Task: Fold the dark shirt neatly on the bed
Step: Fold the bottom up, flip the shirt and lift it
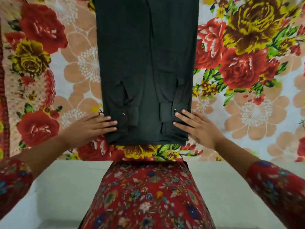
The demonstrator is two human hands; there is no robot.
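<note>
Fingers [108, 123] of the left hand [87, 129] lie straight and together, flat on the near left corner of the dark shirt [146, 63]. The fingers [181, 116] of the right hand [199, 129] are likewise extended and slightly spread, resting on the near right corner. Neither hand grasps the cloth; both are released and lie flat.

The shirt is a long, narrow rectangle lying flat on the floral bedsheet [247, 113], running from the bed's near edge away to the top of the view. Both sleeves are folded inward over the body, and their cuffs lie at the near end. Each cuff shows one small button — the left button [123, 114] just beyond the left fingertips, the right button [175, 110] beside the right index finger.

The person's red patterned garment [148, 195] fills the foreground, with matching sleeves at both lower corners.
</note>
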